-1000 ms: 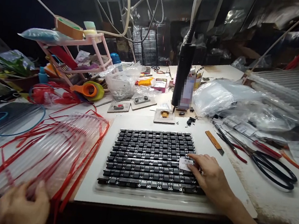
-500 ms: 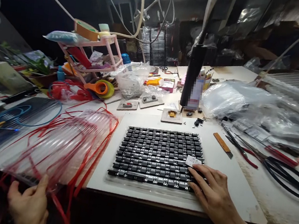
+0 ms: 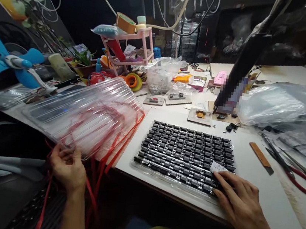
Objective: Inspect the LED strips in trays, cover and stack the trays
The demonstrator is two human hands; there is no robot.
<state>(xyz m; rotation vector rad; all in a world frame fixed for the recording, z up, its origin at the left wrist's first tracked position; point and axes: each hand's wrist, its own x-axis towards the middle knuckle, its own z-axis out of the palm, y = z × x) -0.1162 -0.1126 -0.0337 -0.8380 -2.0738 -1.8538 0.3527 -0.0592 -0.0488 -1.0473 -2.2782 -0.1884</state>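
My left hand [image 3: 70,167] is closed on the near edge of clear ridged plastic trays [image 3: 111,91], tilted up over the left of the table. Red plastic ribbon [image 3: 112,148] drapes over and below them. A clear tray [image 3: 156,176] lies on the white board, filled with rows of small black electronic parts [image 3: 185,148]. On its right end rests my right hand [image 3: 240,199], fingers stretched and apart. Its index fingertip touches a small white paper slip [image 3: 218,168] on the parts; what lies under the palm is hidden.
A blue fan [image 3: 17,61] stands at the left. Behind the tray are a small block with an orange part [image 3: 200,114] and a black hanging tool [image 3: 242,68]. A cutter [image 3: 261,156], pliers [image 3: 291,172] and plastic bags [image 3: 276,105] lie at the right.
My left hand has risen and taken hold of the ridged trays' edge, lifting them off the table. The view has swung left. My right hand stays on the filled tray.
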